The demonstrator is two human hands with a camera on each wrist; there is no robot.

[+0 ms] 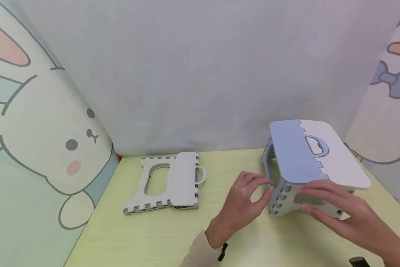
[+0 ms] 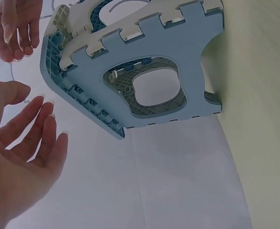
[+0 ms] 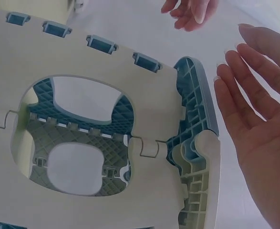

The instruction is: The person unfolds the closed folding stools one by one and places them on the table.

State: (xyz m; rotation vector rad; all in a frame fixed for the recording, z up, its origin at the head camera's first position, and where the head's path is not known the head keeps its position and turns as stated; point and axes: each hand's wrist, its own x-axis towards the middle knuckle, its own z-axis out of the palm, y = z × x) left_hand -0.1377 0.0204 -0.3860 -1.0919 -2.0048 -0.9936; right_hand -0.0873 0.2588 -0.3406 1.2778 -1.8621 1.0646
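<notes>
A folding step stool point(image 1: 291, 159) stands unfolded at the right of the table, its top half blue and half white with a looped handle in the middle. My left hand point(image 1: 244, 200) hovers at the stool's near left corner, thumb and fingers parted with nothing between them. At the front edge, my right hand point(image 1: 343, 209) overlaps the stool in the head view, fingers loosely bent and empty. The left wrist view shows the stool's blue leg panel point(image 2: 154, 45) with an oval cutout. A white leg panel point(image 3: 82, 57) fills much of the right wrist view, fingers beside the top.
A second stool point(image 1: 184, 181), white and folded flat, lies on the left part of the pale yellow table point(image 1: 146, 237). A plain light backdrop point(image 1: 193, 81) rises behind, with cartoon-printed panels point(image 1: 43, 129) at both sides. A dark object point(image 1: 358, 261) shows at the lower right edge.
</notes>
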